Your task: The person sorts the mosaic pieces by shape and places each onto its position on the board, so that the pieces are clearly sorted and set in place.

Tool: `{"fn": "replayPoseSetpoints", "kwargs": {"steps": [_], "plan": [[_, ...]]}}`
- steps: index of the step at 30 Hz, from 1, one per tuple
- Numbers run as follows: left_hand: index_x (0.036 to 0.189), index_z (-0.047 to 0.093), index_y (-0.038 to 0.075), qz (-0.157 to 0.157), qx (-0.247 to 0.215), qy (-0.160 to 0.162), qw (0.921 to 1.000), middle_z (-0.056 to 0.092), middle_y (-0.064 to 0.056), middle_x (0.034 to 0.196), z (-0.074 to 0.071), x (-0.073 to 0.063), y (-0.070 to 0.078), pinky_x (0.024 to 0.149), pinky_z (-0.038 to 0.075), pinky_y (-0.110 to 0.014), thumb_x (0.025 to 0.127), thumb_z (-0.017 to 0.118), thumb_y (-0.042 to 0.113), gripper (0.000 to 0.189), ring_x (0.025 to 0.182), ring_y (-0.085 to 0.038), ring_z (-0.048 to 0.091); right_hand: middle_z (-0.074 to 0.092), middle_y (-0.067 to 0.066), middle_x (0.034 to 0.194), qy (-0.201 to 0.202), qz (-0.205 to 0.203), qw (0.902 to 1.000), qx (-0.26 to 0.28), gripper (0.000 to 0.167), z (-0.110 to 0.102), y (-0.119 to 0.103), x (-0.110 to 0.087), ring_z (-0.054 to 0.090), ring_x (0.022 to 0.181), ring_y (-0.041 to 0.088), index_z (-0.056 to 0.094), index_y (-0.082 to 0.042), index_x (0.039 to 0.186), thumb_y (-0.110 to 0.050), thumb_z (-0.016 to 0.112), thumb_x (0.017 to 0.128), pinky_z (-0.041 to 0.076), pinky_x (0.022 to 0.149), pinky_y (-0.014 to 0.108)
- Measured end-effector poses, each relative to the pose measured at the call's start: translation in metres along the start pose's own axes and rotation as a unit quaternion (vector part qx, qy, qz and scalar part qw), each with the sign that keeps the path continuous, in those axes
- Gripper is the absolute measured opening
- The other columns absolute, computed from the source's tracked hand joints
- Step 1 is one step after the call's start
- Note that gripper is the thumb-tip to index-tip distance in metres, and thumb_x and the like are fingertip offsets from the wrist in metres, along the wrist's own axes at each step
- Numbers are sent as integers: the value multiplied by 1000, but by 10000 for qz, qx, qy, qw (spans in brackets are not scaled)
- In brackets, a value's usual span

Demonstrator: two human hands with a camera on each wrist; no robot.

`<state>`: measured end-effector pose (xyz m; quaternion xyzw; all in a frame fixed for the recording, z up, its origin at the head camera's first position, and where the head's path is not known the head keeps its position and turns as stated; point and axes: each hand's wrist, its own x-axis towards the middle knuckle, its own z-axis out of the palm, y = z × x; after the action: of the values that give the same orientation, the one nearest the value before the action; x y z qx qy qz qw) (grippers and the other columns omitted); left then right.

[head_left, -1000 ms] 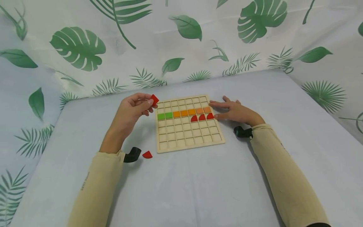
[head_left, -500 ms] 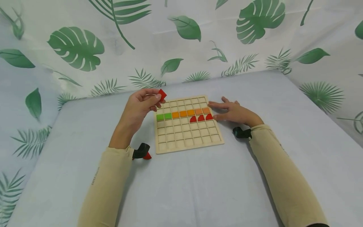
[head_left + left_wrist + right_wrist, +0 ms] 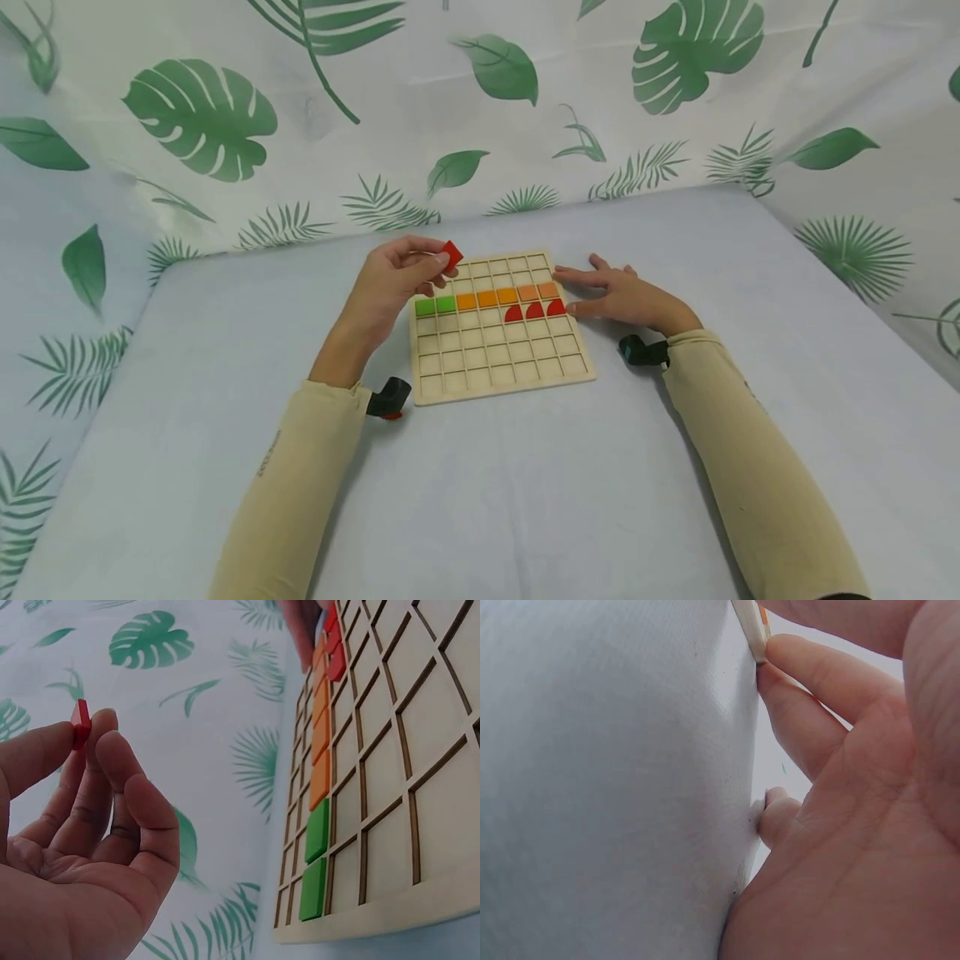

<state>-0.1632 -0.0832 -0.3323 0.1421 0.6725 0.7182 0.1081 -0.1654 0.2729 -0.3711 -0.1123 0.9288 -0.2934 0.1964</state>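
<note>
My left hand point(image 3: 396, 279) pinches a small red tile point(image 3: 452, 255) between thumb and index finger, above the back left part of a wooden grid board point(image 3: 477, 378). In the left wrist view the red tile point(image 3: 80, 724) is edge-on and the other fingers are bent behind it. My right hand point(image 3: 630, 297) lies at the board's right side with fingers spread, fingertips touching its edge. Across one row run green tiles point(image 3: 447, 303), then orange tiles point(image 3: 487, 298). Below them at the right sit red quarter-circle tiles point(image 3: 534, 311).
Another red piece point(image 3: 393, 416) lies on the white-covered table point(image 3: 480, 500), mostly hidden behind the left wrist's black camera point(image 3: 392, 395). A second black camera point(image 3: 641, 351) is on the right wrist. Leaf-printed cloth point(image 3: 360, 150) stands behind the table.
My left hand has moved right with the red tile, from the board's back left corner to above the board. Its wrist camera now covers most of the loose red piece. The right hand stays put.
</note>
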Motion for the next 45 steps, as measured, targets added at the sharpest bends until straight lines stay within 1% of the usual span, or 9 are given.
{"fn": "replayPoseSetpoints", "kwargs": {"steps": [6,9,13,16,19,25,32,37,45], "plan": [[122,68,-4,-99,-55,8,9999,77,-9,99,5,5,-5,81,55,-35,106,67,8,20,90,-30,67,21,19,175,72,-200,9998,-41,70,-1,3,1,-5,162,42,43,-18,166,-37,71,104,-14,120,71],[122,68,-4,-116,-73,1,9999,77,-14,102,7,8,-8,81,55,-35,106,67,7,20,86,-25,67,21,19,175,61,-198,9998,-25,71,-1,2,0,-5,163,42,43,-18,166,-38,71,104,-15,120,71],[122,68,-3,-186,-68,-33,9998,77,-12,101,9,11,-14,81,55,-35,106,67,8,20,86,-23,67,18,21,175,39,-184,9998,-8,71,-1,1,0,-6,162,42,42,-18,166,-38,70,104,-15,119,70],[122,68,-2,-272,-16,-51,9996,76,-5,97,12,13,-17,81,54,-34,106,67,9,20,89,-27,68,17,22,175,34,-178,9998,6,71,0,1,-1,-7,162,42,41,-18,166,-38,70,104,-16,120,69],[124,68,-3,-357,50,-90,9993,76,-5,97,14,14,-19,81,54,-36,106,67,9,21,95,-35,67,16,21,176,35,-180,9998,5,71,0,1,-1,-7,163,41,41,-18,167,-38,69,104,-16,120,69],[126,69,-3,-525,276,-144,9981,75,-22,111,18,16,-26,85,52,-37,106,65,8,23,109,-47,64,18,20,175,47,-188,9998,-1,71,-1,0,-2,-7,162,41,41,-18,166,-37,70,104,-16,120,69],[130,70,-3,-904,691,-142,9934,75,-12,112,19,17,-33,82,50,-33,104,67,9,29,107,-32,69,13,23,176,25,-89,9999,45,71,0,0,-1,-7,163,41,42,-19,166,-36,70,104,-16,120,69],[132,70,-4,-1060,959,-269,9894,73,-15,123,21,15,-34,77,51,-30,104,65,8,30,102,-27,67,16,21,176,25,-101,9999,40,71,0,1,0,-7,163,40,42,-19,166,-36,70,104,-16,120,69],[129,73,0,-1261,1370,-445,9815,75,-11,100,25,16,-34,69,45,-28,104,66,7,27,84,-23,62,11,23,176,-28,-42,10000,81,71,-1,1,0,-10,163,40,41,-19,166,-38,70,104,-18,120,68]]}}
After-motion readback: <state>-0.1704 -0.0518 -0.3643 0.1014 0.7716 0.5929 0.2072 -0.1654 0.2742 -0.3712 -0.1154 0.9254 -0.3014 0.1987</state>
